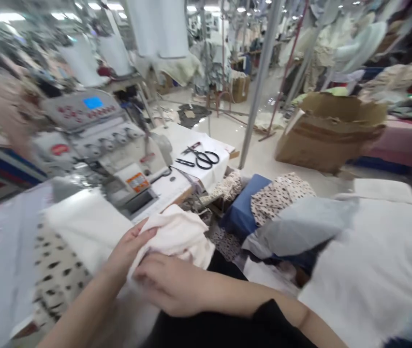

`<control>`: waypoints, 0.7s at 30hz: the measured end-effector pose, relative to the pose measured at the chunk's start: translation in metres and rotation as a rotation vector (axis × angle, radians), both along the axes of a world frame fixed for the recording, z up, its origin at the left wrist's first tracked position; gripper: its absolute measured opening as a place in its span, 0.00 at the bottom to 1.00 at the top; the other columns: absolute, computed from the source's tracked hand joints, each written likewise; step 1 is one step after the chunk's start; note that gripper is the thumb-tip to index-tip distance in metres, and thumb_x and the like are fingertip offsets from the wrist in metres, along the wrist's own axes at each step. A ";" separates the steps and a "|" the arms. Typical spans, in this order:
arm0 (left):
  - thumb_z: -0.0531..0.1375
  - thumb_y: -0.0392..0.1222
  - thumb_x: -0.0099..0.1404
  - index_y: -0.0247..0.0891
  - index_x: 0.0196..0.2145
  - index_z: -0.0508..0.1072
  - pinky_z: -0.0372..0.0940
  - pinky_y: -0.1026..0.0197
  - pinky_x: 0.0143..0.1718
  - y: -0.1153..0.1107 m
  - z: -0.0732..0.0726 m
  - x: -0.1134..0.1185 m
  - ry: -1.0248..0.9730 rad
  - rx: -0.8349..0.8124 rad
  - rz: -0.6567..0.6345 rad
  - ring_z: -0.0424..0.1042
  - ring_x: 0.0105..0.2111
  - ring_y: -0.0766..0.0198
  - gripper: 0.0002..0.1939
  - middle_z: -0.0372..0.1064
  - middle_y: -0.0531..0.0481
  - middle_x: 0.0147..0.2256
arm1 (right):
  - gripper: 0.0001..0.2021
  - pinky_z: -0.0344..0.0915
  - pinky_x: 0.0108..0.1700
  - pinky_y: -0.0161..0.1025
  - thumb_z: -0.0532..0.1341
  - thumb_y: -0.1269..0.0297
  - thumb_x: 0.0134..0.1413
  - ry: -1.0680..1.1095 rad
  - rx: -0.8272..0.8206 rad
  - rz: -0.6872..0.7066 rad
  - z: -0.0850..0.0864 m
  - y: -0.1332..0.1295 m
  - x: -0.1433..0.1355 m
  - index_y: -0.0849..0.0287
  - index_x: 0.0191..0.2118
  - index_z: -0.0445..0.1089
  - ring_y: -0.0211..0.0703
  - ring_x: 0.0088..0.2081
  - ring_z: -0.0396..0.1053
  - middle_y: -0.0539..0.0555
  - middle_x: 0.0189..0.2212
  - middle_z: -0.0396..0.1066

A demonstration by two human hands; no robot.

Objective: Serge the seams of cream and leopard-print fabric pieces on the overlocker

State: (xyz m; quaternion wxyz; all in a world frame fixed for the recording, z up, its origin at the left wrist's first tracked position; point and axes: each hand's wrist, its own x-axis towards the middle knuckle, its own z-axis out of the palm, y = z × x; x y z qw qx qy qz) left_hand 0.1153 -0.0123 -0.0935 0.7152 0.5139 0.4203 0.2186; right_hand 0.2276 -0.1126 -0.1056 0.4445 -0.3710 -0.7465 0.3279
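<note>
head cam | looks forward-down | close over sewing table (177, 186) | single view

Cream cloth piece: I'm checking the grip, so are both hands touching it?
Touching. The head view shows the left hand with fingers laid on the cream cloth and the right hand gripping its lower edge.

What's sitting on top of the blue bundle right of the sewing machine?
A spotted cloth lies on the blue bundle, with grey fabric overlapping its lower edge. The bundle's covered part cannot be seen.

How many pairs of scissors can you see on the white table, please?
1: the black-handled metal scissors lie on the white table, right of the grey sewing machine. Others may be hidden.
</note>
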 end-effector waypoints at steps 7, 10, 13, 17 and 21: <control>0.63 0.43 0.51 0.37 0.32 0.68 0.67 0.64 0.31 0.008 0.080 -0.062 -0.293 0.030 0.315 0.71 0.27 0.63 0.12 0.70 0.54 0.24 | 0.23 0.60 0.48 0.41 0.62 0.64 0.48 0.349 0.075 -0.227 0.050 0.024 0.043 0.54 0.51 0.59 0.44 0.50 0.61 0.56 0.50 0.62; 0.61 0.45 0.53 0.36 0.31 0.68 0.68 0.62 0.36 0.006 0.114 -0.078 -0.341 0.068 0.338 0.72 0.31 0.59 0.11 0.69 0.54 0.21 | 0.33 0.59 0.49 0.43 0.68 0.64 0.37 0.254 0.039 -0.056 0.049 0.049 0.029 0.55 0.53 0.59 0.49 0.53 0.57 0.57 0.53 0.59; 0.58 0.42 0.55 0.35 0.32 0.67 0.69 0.63 0.38 0.004 0.144 -0.091 -0.336 0.273 0.482 0.72 0.31 0.62 0.08 0.68 0.56 0.20 | 0.13 0.63 0.39 0.39 0.65 0.64 0.41 0.296 -0.072 0.096 0.053 0.072 0.009 0.61 0.36 0.69 0.43 0.36 0.67 0.52 0.33 0.70; 0.54 0.39 0.59 0.36 0.29 0.65 0.70 0.63 0.36 0.008 0.177 -0.120 -0.289 0.586 0.697 0.72 0.31 0.64 0.04 0.66 0.57 0.19 | 0.09 0.60 0.30 0.33 0.59 0.60 0.49 0.450 -0.058 0.026 0.084 0.093 0.004 0.60 0.25 0.64 0.33 0.24 0.62 0.45 0.20 0.63; 0.51 0.38 0.59 0.37 0.26 0.62 0.70 0.62 0.35 0.017 0.196 -0.153 -0.277 0.732 0.812 0.72 0.30 0.64 0.06 0.66 0.55 0.20 | 0.11 0.62 0.33 0.34 0.60 0.57 0.49 0.544 0.072 0.034 0.110 0.086 -0.010 0.58 0.35 0.64 0.36 0.32 0.65 0.49 0.30 0.66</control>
